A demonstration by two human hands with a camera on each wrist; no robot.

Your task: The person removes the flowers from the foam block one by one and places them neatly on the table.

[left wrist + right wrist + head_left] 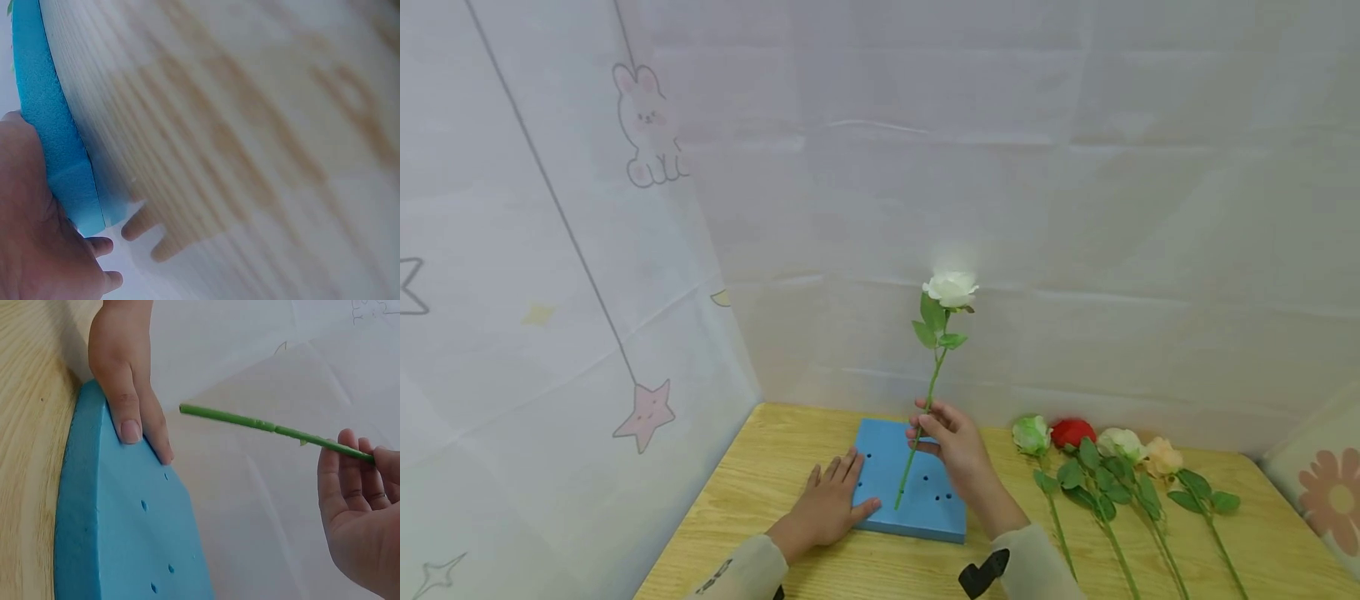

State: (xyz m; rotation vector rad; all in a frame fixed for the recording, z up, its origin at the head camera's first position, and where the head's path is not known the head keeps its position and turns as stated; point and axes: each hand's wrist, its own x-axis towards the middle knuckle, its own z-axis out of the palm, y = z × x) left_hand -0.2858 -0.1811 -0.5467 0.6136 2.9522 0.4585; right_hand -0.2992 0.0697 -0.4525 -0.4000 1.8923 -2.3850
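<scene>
My right hand [958,446] pinches the green stem of an artificial white rose [952,289] between thumb and fingers. The flower stands tall at the top, and the stem's cut end hangs over a blue foam block [883,454] on the table. In the right wrist view, that stem end [231,417] is apart from the block's face [125,544], which has several small holes. With fingers straight, my left hand [831,502] rests along the block's left edge, its thumb on the near corner. The left wrist view shows this hand [31,231] against the block's side [53,119].
Several more artificial flowers lie in a row on the right of the wooden table [737,467]: a green-white one [1032,434], a red rose [1072,432], a cream one [1120,444] and a peach one [1163,457]. A pale cloth wall [850,250] hangs behind.
</scene>
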